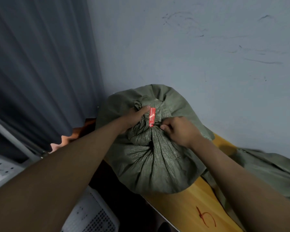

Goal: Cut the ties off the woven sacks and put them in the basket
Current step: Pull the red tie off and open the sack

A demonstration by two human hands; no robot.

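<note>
**Both hands at the tied neck of a green sack**

The tie itself is hard to make out: only a red tag shows clearly, lying along the gathered neck of the green woven sack, and its print is too small to read. The left hand is closed around the bunched fabric above the neck, thumb beside the tag. The right hand pinches at the base of the tag, fingers curled; whether it holds a tool cannot be told. A white perforated basket sits low on the left, cut off by the frame edge and partly behind the left forearm.

The sack rests on a yellow wooden tabletop bearing a red scrawled mark. A second green sack lies flat to the right. Behind is a scuffed pale wall; a dark curtain hangs at left.
</note>
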